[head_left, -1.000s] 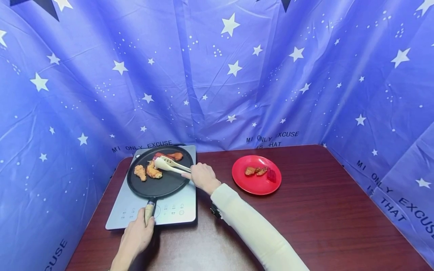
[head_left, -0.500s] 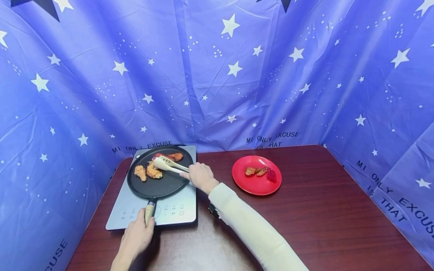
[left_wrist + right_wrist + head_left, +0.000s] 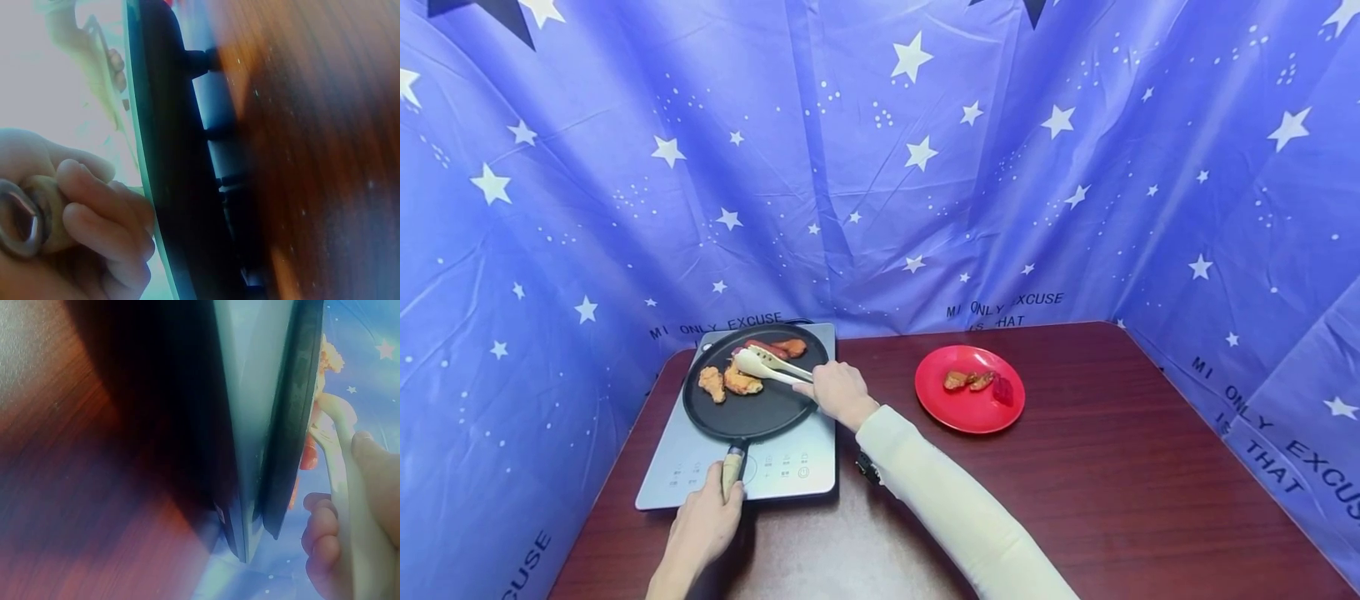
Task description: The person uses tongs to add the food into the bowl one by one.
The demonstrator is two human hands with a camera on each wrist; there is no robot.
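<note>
My left hand (image 3: 706, 518) grips the wooden-looking handle (image 3: 731, 475) of a black round flat pan (image 3: 760, 419). A metal hanging ring (image 3: 31, 231) at the handle's end shows in the left wrist view. With my right hand (image 3: 841, 392) I hold cream-coloured tongs (image 3: 786, 373), thumb on one arm and fingers curled round the other. The tongs' heads lie over the pan, at a browned fried chicken piece (image 3: 742, 383) and a reddish sausage-like piece (image 3: 769, 349); whether they pinch anything is hidden. Another fried piece (image 3: 712, 385) lies left, an orange-brown drumstick-like piece (image 3: 793, 347) at the back right.
Under the pan is a silver induction cooker (image 3: 658, 479) with touch marks along its front. To the right, a red plate (image 3: 970, 419) bears browned pieces (image 3: 967, 381) and a dark red piece (image 3: 1003, 390). A starry blue curtain (image 3: 880, 183) surrounds the dark wooden table (image 3: 1120, 467).
My right hand and the tongs have shifted slightly left, further over the browned chicken piece. The left hand keeps its grip on the pan handle, and the food has not visibly moved.
</note>
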